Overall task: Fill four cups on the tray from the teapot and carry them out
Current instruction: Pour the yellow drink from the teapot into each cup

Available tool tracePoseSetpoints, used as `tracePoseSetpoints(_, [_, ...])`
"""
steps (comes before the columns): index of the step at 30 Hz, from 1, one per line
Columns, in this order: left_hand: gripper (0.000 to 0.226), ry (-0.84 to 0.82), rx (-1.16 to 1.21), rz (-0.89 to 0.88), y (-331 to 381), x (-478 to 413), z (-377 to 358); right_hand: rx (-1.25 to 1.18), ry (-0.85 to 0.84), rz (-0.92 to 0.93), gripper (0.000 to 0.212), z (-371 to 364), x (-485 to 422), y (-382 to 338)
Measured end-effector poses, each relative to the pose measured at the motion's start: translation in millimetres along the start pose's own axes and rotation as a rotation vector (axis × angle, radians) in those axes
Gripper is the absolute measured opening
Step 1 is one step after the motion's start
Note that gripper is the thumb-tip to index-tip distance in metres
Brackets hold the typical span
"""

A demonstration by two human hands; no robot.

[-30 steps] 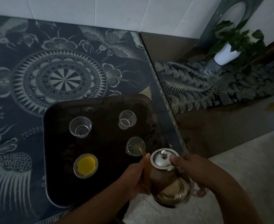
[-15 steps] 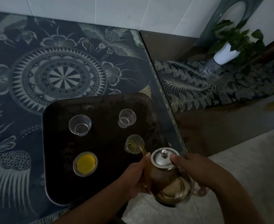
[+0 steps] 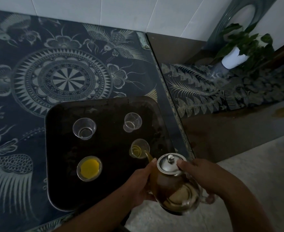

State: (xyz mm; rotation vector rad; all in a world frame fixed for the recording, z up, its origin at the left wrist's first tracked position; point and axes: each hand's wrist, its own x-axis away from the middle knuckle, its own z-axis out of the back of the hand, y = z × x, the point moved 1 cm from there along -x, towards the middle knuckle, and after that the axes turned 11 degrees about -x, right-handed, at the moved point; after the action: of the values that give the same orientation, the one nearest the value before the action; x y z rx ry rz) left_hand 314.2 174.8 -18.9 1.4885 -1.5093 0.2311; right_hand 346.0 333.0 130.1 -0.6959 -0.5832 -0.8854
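Pouring teapot (image 3: 168, 186), two hands (image 3: 142, 183) (image 3: 203, 176), four cups (image 3: 84, 128) (image 3: 132, 122) (image 3: 139, 149) (image 3: 89, 168), one tray (image 3: 114, 164)

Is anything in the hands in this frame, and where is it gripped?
The glass teapot, in both hands: the right hand grips its handle, one fingertip pressing the metal lid; the left hand cups the body's opposite side.

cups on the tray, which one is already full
The clear cup at near left of the dark tray, full of yellow tea; one is just filling, two are empty.
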Motion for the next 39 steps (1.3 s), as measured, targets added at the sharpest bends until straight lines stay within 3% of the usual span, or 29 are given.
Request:
tracePoseSetpoints(8, [0.063,0.01,0.005,-0.013,-1.4,1.4,1.7,0.024,0.022,-0.043,0.065,-1.8,-2.6,1.3])
tracePoseSetpoints(13, [0.066,0.0,0.008,-0.012,-1.0,1.9,1.6,0.032,0.02,-0.042,0.054,-2.9,-2.2,0.4])
tracePoseSetpoints(23, [0.061,-0.018,0.024,-0.005,-1.6,-0.5,1.1,0.065,0.036,-0.058,0.084,-2.2,-2.0,2.3])
tracePoseSetpoints(25, [0.063,-0.02,0.026,-0.005,-2.6,-1.9,1.6,0.07,0.03,-0.051,0.079,-2.7,-1.9,2.0])
tracePoseSetpoints(29, [0.066,-0.014,0.029,-0.008,-3.2,-3.9,0.5,0.059,0.029,-0.025,0.048,-1.1,0.4,-1.4])
tracePoseSetpoints(33, [0.062,-0.02,0.028,-0.009,-5.4,-5.0,2.3,0.058,0.041,-0.046,0.06,-2.9,-0.8,-1.4])
tracePoseSetpoints(39, [0.063,-0.039,0.037,-0.007,-9.1,-8.0,3.4,0.054,0.047,-0.056,0.051,-3.9,0.2,-2.1])
